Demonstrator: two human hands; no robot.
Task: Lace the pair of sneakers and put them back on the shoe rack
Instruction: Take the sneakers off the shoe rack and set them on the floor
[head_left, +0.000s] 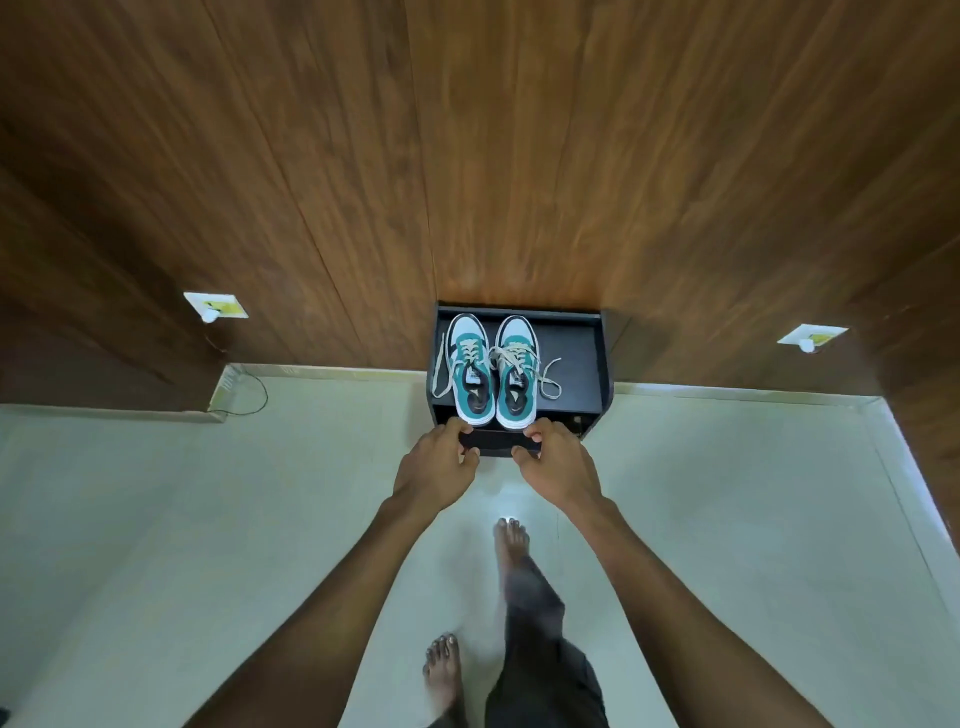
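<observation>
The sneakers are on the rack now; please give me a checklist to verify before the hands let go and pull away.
1. Both sneakers on the top shelf of the shoe rack: ok; left sneaker and right sneaker stand side by side, toes to the wall.
2. Heels fully on the shelf: cannot tell; they sit right at the front edge.
3. Laces threaded through the eyelets: ok on both.
4. Laces tied: not ok; loose ends trail over the shelf on both sides.
5. Hands free of the laces: ok; left hand and right hand are at the heels only.
</observation>
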